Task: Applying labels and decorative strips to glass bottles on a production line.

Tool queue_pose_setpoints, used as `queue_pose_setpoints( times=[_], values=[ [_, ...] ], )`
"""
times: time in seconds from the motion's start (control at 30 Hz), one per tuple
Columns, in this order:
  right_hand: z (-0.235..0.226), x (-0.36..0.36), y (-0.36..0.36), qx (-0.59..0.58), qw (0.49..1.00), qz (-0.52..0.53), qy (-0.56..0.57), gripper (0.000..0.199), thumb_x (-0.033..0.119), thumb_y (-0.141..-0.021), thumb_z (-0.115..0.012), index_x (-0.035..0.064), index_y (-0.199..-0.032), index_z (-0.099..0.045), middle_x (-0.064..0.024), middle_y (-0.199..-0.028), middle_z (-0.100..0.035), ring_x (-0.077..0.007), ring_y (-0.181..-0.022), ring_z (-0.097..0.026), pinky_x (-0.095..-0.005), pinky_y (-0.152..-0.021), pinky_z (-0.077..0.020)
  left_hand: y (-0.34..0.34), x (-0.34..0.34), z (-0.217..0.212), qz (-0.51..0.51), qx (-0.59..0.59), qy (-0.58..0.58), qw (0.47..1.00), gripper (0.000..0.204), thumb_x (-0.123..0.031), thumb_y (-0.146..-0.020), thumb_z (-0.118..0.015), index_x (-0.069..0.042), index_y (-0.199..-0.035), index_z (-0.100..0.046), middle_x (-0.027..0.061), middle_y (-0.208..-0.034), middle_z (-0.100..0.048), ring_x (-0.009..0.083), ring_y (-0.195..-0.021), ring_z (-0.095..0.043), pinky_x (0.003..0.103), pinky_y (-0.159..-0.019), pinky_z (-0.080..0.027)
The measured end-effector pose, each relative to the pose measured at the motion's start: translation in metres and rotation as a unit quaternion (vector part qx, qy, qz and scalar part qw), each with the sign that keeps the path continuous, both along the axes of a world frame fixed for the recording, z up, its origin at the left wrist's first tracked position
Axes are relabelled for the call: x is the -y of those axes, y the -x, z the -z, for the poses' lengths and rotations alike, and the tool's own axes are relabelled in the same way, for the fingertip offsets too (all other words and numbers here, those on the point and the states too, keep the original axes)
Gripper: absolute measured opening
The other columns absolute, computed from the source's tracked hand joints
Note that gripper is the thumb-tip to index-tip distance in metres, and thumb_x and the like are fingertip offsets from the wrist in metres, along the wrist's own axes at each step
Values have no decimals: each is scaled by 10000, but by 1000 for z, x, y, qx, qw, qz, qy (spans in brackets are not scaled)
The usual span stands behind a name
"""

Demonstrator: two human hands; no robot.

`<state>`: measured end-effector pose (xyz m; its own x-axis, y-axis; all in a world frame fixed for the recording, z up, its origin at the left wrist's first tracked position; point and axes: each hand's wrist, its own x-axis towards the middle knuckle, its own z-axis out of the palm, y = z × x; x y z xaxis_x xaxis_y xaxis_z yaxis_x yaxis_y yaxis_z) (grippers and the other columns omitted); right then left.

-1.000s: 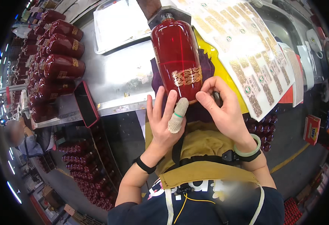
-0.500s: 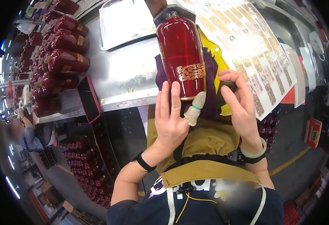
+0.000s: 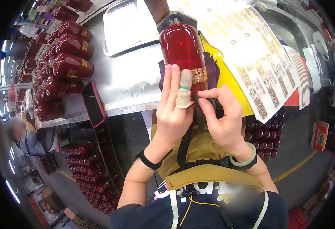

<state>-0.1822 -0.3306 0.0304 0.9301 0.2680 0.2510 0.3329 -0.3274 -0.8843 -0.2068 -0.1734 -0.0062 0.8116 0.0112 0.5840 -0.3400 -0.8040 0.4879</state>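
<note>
A dark red glass bottle point(image 3: 182, 42) lies on a dark purple cloth point(image 3: 212, 72), its neck pointing away from me against a dark angled block point(image 3: 171, 17). A gold ornamental label point(image 3: 199, 75) wraps its lower part. My left hand point(image 3: 175, 114) rests flat on the bottle with fingers stretched out; a cloth finger cover point(image 3: 185, 89) with a green band sits on one finger. By the bottle's base, at its right, my right hand point(image 3: 225, 118) has thumb and index finger nearly together. Something dark shows behind those fingers; its kind is unclear.
Sheets of gold labels point(image 3: 266, 72) lie at the right over a yellow sheet point(image 3: 228, 86). A white tray point(image 3: 127, 28) stands at the back. Several red bottles point(image 3: 72, 65) crowd the left, near a phone point(image 3: 93, 104) at the table edge. A person point(image 3: 32, 137) is far left.
My left hand has slid farther up the bottle, its covered finger now over the label. My right hand has moved left to the bottle's base, thumb and index drawing together.
</note>
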Motion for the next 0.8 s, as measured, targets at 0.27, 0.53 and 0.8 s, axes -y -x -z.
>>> queue_pose_setpoints(
  times=[0.27, 0.53, 0.8],
  values=[
    [13, 6, 1, -30, 997, 40, -51, 83, 4, -907, -704, -10, -986, -685, -122, -886, -660, -243, -798, -646, -344, -728, -497, 10, -2, -4, -23, -69, 101, 992, 725, 49, -753, -799, 39, -1437, -560, 248, -1545, -486, 440, -1391, -514, 473, -1106, -470],
    [17, 9, 3, -81, 993, 50, -70, 74, 23, -925, -693, -13, -990, -695, -110, -876, -666, -208, -791, -640, -309, -726, -484, 22, -9, 19, -40, -108, 146, 983, 774, 69, -739, -794, 19, -1468, -538, 244, -1549, -487, 438, -1421, -483, 467, -1140, -438],
    [14, 4, 6, -64, 995, 32, -69, 75, 9, -918, -697, -16, -988, -692, -109, -871, -670, -208, -789, -642, -306, -739, -492, -1, -2, 3, 29, 25, -61, 997, 695, 36, -769, -782, 43, -1429, -564, 250, -1494, -540, 428, -1388, -523, 521, -1143, -436]
  ],
)
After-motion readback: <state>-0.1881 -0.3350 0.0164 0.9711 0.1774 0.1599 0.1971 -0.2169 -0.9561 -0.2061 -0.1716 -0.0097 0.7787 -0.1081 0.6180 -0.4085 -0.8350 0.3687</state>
